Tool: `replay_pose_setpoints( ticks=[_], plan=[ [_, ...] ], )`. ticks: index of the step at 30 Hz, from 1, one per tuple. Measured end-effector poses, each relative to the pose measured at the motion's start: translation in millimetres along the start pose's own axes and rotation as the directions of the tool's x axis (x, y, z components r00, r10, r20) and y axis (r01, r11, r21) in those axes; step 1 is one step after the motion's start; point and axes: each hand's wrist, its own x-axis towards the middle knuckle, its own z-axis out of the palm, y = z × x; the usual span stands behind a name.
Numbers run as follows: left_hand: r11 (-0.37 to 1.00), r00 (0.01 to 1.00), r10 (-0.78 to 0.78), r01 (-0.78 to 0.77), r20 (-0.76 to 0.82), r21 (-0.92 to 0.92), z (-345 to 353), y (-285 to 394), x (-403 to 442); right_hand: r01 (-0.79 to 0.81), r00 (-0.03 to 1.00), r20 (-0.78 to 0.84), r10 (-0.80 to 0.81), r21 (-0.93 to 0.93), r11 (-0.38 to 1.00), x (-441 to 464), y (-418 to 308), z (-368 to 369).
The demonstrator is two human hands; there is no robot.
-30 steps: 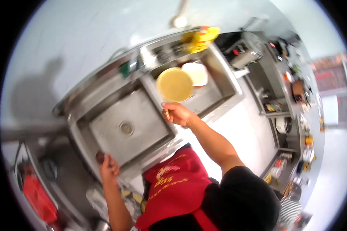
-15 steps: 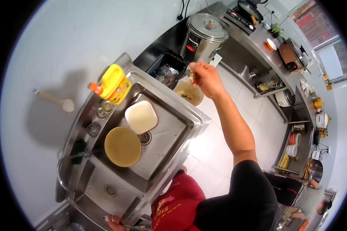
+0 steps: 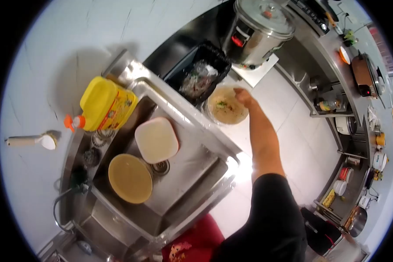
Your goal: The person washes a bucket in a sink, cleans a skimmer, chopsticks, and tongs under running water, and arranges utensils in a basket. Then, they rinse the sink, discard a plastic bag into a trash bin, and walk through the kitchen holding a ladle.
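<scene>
My right hand (image 3: 244, 97) reaches over a round bucket (image 3: 214, 118) on the floor, at its far right rim. Its fingers are small and foreshortened, so I cannot see whether they hold anything. Inside the bucket is cloudy liquid with green and brown food scraps (image 3: 222, 105). Beside it stands a black bin (image 3: 172, 78) lined with a bag and holding crumpled clear plastic. My left hand is out of view. In the steel sink (image 3: 192, 174) sit a tan round bowl (image 3: 131, 178) and a pale square bowl with a reddish rim (image 3: 157, 139), near the drain.
A yellow jug with an orange cap (image 3: 105, 105) stands on the sink ledge, near a steel scrubber (image 3: 91, 157) and a faucet (image 3: 59, 205). Past the bin is a large lidded steel pot (image 3: 260, 35). Steel shelving (image 3: 310, 83) with cookers and containers lines the right side.
My right hand has come down from above the bucket to its rim; earlier it was closed around small brownish bits. My left hand, at the lower left before, has left the view.
</scene>
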Motion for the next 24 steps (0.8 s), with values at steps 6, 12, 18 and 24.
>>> replay_pose_setpoints(
  ticks=[6, 12, 18, 24],
  plan=[
    [0.958, 0.996, -0.059, 0.073, 0.060, -0.279, 87, -4, -37, -0.207, 0.921, -0.387, -0.051, -0.594, 0.777, -18, -66, 8],
    [0.876, 0.997, -0.055, 0.070, 0.044, -0.477, 78, -20, -52, -0.132, 0.891, -0.446, -0.081, -0.425, 0.896, -49, -179, 16],
    [0.692, 0.983, -0.081, 0.175, 0.165, -0.701, 57, -25, -53, 0.310, 0.939, -0.158, -0.305, 0.008, 0.951, -244, -416, 276],
    [0.671, 0.957, -0.039, 0.238, 0.286, -0.702, 19, -33, -34, 0.536, 0.832, 0.344, -0.435, -0.293, 0.792, -264, -437, 561]
  ],
)
